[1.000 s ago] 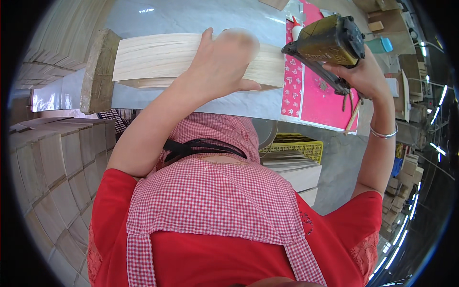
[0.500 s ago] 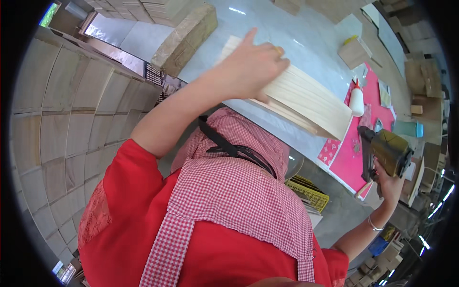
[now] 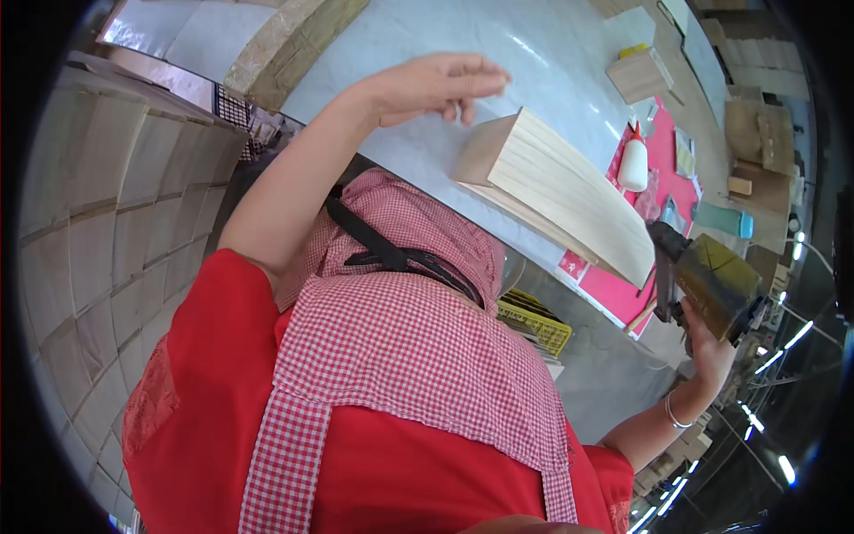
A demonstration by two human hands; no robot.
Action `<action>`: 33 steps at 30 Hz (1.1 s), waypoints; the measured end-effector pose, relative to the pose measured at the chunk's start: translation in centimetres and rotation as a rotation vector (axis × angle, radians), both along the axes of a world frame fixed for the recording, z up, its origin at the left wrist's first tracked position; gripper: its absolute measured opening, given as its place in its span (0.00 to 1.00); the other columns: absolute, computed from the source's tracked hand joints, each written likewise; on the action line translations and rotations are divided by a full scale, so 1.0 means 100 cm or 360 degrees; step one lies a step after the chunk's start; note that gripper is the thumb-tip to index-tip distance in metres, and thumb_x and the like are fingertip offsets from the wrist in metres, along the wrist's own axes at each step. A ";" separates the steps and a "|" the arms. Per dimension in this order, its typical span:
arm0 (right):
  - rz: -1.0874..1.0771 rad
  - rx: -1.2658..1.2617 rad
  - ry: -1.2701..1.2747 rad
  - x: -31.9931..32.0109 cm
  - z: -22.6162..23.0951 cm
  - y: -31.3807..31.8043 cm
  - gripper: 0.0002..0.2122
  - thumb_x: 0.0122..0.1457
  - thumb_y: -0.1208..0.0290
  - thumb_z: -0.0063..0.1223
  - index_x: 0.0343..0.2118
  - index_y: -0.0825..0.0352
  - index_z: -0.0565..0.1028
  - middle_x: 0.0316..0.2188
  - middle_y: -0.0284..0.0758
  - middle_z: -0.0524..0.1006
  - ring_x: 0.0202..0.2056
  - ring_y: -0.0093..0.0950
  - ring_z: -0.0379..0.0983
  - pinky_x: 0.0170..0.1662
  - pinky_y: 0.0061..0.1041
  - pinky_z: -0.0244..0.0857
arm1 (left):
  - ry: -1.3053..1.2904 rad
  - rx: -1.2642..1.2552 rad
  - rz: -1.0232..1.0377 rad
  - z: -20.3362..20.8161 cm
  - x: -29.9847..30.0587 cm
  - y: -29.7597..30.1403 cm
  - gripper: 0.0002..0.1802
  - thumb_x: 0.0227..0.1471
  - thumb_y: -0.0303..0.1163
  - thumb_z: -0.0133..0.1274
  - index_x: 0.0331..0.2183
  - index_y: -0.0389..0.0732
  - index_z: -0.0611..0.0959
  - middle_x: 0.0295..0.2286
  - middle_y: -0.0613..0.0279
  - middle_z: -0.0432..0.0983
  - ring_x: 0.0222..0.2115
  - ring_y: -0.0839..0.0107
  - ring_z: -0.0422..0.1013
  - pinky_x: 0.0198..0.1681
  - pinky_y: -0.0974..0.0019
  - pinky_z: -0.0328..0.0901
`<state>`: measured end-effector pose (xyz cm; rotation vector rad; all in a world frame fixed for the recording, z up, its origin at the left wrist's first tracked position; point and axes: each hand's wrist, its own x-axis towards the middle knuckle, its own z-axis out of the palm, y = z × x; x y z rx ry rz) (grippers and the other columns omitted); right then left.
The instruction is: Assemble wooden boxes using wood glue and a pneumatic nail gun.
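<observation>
A pale wooden box [image 3: 569, 191] lies slanted on the light, glossy worktable, its broad grained face up and one end toward my left hand. My left hand [image 3: 440, 87] hangs above the table just past that end, fingers loosely apart with nothing in them. On the right, my right hand [image 3: 707, 349] is wrapped round the grip of a nail gun [image 3: 716, 283] with a dark olive, worn head. The gun is held up beside the far right end of the box, over the table's edge; its nose appears close to the box, but contact cannot be made out.
A white glue bottle [image 3: 633, 165] with a red tip stands on a pink sheet [image 3: 663, 169]. Behind it sits a small wooden box [image 3: 642, 76]. A teal cup [image 3: 725, 219] is at the right. A taped block [image 3: 289, 49] and stacked boards [image 3: 98, 222] stand left; a yellow crate [image 3: 534, 322] is below.
My left hand has come off the wooden box and lifted away to the left. The box now shows its near end. The nail gun stays in my right hand, and the whole view has shifted.
</observation>
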<state>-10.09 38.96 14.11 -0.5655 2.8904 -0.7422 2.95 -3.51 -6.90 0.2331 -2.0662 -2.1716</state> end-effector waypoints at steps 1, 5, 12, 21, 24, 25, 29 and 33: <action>0.0172 0.0023 0.0050 -0.007 -0.003 -0.004 0.16 0.51 0.73 0.69 0.42 0.70 0.78 0.35 0.30 0.80 0.33 0.19 0.73 0.36 0.21 0.68 | -0.0223 0.0528 -0.0209 -0.010 0.002 0.002 0.23 0.61 0.46 0.53 0.49 0.38 0.79 0.40 0.65 0.76 0.25 0.80 0.69 0.28 0.78 0.62; 0.0426 0.0147 -0.0011 -0.012 0.002 -0.051 0.18 0.50 0.73 0.70 0.43 0.71 0.78 0.38 0.31 0.81 0.38 0.21 0.75 0.42 0.23 0.69 | -0.0329 0.0901 -0.0696 -0.033 -0.015 0.007 0.22 0.60 0.49 0.54 0.38 0.38 0.82 0.28 0.69 0.76 0.21 0.83 0.66 0.22 0.80 0.56; 0.0828 0.0451 0.0002 -0.025 0.014 -0.101 0.23 0.46 0.77 0.72 0.45 0.72 0.74 0.40 0.38 0.80 0.40 0.28 0.77 0.44 0.27 0.71 | -0.0163 0.0914 -0.1057 -0.050 -0.048 -0.032 0.19 0.61 0.48 0.53 0.33 0.41 0.82 0.17 0.78 0.62 0.14 0.85 0.50 0.18 0.77 0.47; 0.1255 0.0412 -0.0084 -0.026 0.010 -0.206 0.20 0.49 0.78 0.69 0.46 0.71 0.77 0.42 0.36 0.81 0.40 0.26 0.78 0.45 0.26 0.72 | -0.0334 0.1021 -0.0978 -0.053 -0.056 -0.061 0.16 0.61 0.42 0.54 0.34 0.37 0.80 0.16 0.78 0.60 0.14 0.86 0.47 0.17 0.78 0.45; 0.1340 0.0447 -0.0021 -0.022 0.002 -0.234 0.20 0.49 0.78 0.70 0.46 0.72 0.77 0.42 0.36 0.81 0.40 0.26 0.77 0.45 0.26 0.72 | -0.0276 0.1031 -0.1034 -0.051 -0.057 -0.062 0.16 0.60 0.44 0.56 0.30 0.41 0.81 0.17 0.79 0.61 0.13 0.87 0.48 0.17 0.79 0.47; 0.1365 0.0457 0.0051 -0.022 -0.001 -0.241 0.20 0.48 0.78 0.70 0.45 0.72 0.77 0.41 0.36 0.81 0.39 0.26 0.77 0.45 0.26 0.72 | -0.0252 0.1034 -0.1061 -0.051 -0.056 -0.062 0.16 0.59 0.45 0.57 0.28 0.43 0.81 0.17 0.80 0.61 0.13 0.87 0.48 0.17 0.79 0.48; 0.1399 0.0522 0.0095 -0.020 -0.011 -0.255 0.20 0.48 0.78 0.71 0.44 0.72 0.77 0.40 0.36 0.82 0.39 0.26 0.77 0.44 0.26 0.71 | -0.0279 0.1062 -0.0990 -0.052 -0.057 -0.060 0.14 0.61 0.41 0.54 0.32 0.39 0.80 0.17 0.78 0.60 0.13 0.87 0.46 0.16 0.78 0.43; 0.1410 0.0637 0.0051 -0.017 -0.011 -0.263 0.19 0.47 0.77 0.72 0.43 0.72 0.77 0.39 0.36 0.82 0.38 0.26 0.77 0.44 0.26 0.71 | -0.0269 0.1008 -0.1029 -0.055 -0.057 -0.064 0.13 0.59 0.40 0.56 0.37 0.39 0.81 0.22 0.75 0.67 0.15 0.85 0.55 0.20 0.79 0.52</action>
